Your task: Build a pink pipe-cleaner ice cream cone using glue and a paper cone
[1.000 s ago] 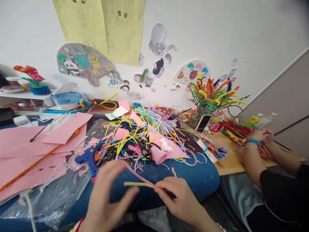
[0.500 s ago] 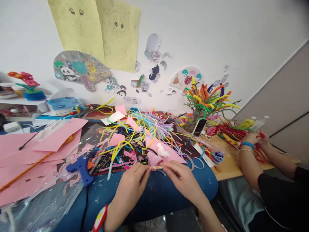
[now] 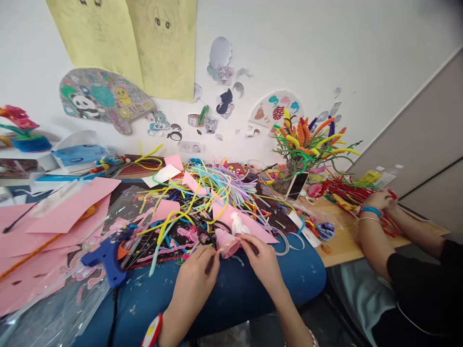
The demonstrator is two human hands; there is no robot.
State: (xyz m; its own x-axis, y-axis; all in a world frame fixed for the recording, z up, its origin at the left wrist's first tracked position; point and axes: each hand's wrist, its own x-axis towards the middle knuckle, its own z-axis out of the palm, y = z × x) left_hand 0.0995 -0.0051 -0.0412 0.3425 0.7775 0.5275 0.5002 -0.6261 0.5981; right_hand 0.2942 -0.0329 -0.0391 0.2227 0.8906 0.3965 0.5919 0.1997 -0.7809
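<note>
A short, pale yellow twisted strand [image 3: 227,245] is stretched between my two hands, thin and slightly slanted; it looks like pipe cleaner. My left hand [image 3: 197,274] pinches its left end between thumb and fingertips. At the other end, the fingertips of my right hand [image 3: 263,262] are closed on it. Just behind the strand lies a pink cone-shaped piece [image 3: 221,236], wide end toward me. White crumpled material [image 3: 238,224] sits beside it on a pink sheet [image 3: 262,230]. Black-handled scissors [image 3: 205,235] lie to the cone's left.
A blue glue gun [image 3: 108,260] with a black cord lies left, near pink paper [image 3: 79,202]. Loose pipe cleaners [image 3: 217,185] are heaped behind my hands. A vase of pipe-cleaner flowers [image 3: 306,140] and a phone [image 3: 297,186] stand right. Another person's hands [image 3: 383,200] work at the wooden table.
My hands have risen slightly, the right one more, so the strand now slants across the front of the pink cone. The view has shifted a little to the right.
</note>
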